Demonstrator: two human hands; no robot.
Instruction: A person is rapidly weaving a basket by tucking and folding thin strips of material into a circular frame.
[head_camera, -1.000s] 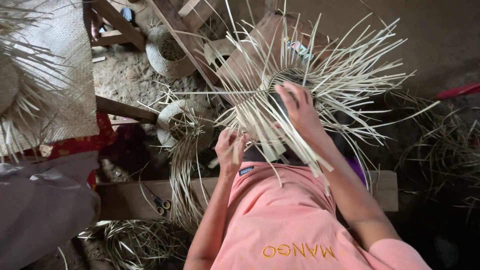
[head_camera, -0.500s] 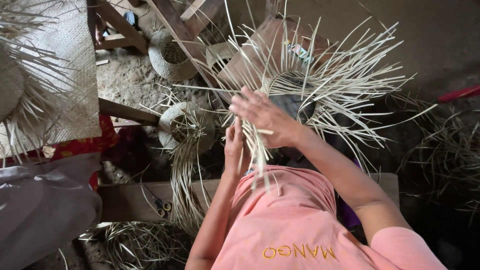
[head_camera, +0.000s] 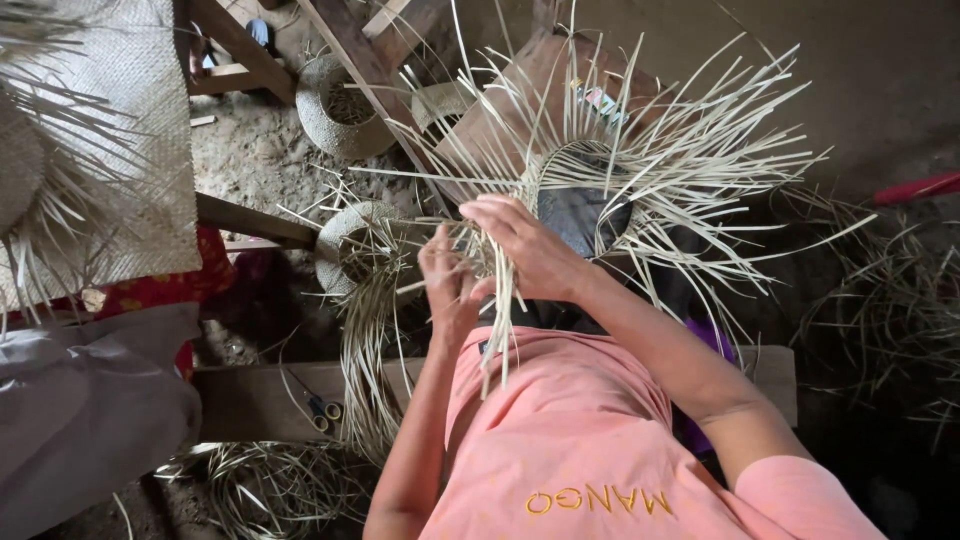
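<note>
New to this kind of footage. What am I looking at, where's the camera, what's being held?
There is no machine here: a person works with two bare hands. The single view comes from a camera worn on the person's head, looking down past a pink shirt at the hands.

The work is a half-woven piece made of pale flat strips, its loose ends fanning out all around. The right hand has its grip closed on a bundle of strips that hangs down toward the shirt. The left hand pinches strips beside it, at the woven edge.

Around them, on a dirt floor: a small woven basket at the top, another round woven piece left of the hands, a flat woven mat at far left, coils of spare strips, and scissors on a wooden plank.
</note>
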